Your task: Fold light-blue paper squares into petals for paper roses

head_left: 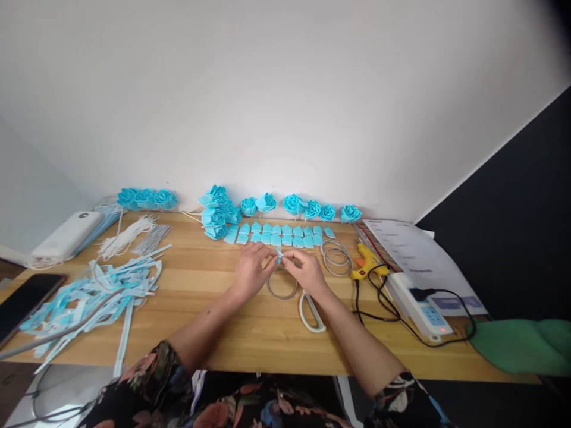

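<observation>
My left hand (254,267) and my right hand (306,268) meet above the middle of the wooden table. Between their fingertips both pinch a small light-blue petal piece (279,255); its exact shape is partly hidden by the fingers. Just beyond lie two rows of cut blue petal pieces (286,240). Under the hands rests a thin metal ring (282,296). Close to my right wrist is a white half-round tool, like a protractor (307,315). More wire rings (337,261) lie to the right of my right hand.
Blue fabric roses (294,204) line the wall. To the right are a yellow glue gun (368,261), a power strip (422,309) and paper sheets (410,249). On the left lie blue strip scraps (102,297), white cords (127,235), a power bank (66,238) and a phone (29,303).
</observation>
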`<state>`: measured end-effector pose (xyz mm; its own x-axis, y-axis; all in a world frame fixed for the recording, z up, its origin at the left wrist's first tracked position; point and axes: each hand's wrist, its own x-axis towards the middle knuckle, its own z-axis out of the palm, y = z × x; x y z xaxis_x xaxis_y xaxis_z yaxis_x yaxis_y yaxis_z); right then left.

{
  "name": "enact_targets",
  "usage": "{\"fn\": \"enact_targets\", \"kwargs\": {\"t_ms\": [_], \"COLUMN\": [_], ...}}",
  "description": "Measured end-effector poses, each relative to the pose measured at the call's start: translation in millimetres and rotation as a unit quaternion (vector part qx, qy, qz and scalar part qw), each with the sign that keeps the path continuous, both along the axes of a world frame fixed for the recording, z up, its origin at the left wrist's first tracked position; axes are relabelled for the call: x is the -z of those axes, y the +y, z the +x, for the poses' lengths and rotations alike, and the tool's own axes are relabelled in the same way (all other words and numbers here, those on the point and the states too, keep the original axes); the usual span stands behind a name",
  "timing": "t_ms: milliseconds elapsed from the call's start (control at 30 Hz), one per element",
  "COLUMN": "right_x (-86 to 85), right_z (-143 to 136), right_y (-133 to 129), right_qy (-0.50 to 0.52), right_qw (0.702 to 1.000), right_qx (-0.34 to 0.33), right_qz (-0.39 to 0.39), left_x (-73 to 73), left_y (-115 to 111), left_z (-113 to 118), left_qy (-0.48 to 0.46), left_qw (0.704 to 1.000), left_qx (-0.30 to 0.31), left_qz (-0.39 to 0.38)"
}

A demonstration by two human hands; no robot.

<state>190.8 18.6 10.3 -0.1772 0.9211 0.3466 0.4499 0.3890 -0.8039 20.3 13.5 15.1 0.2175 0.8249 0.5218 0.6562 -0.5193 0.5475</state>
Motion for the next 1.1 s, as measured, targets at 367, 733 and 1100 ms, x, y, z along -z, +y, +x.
{"fn": "enact_targets", "kwargs": {"t_ms": [367,733,1100], "right_x": [7.4,10.2,8.2], "right_z": [-3.3,-3.3,-4.4], "right_y": [-0.6,-0.1,-1.9], "right_qy": [-0.098,-0.112,-0.114], "right_qw": [0.989,0.988,0.988], "right_qx": [0.000,0.005,0.001], "right_qz": [0.110,0.106,0.102], "left_x": [1.9,4.3,0.2], "left_y": [-1.4,-0.5,-3.4], "left_z": [-1.4,-1.3,-0.2], "left_qy": [0.024,0.015,-0.010], "left_qw": [1.000,0.999,0.999], "left_qx": [0.018,0.027,0.025], "left_qz": [0.001,-0.023,-0.035]}}
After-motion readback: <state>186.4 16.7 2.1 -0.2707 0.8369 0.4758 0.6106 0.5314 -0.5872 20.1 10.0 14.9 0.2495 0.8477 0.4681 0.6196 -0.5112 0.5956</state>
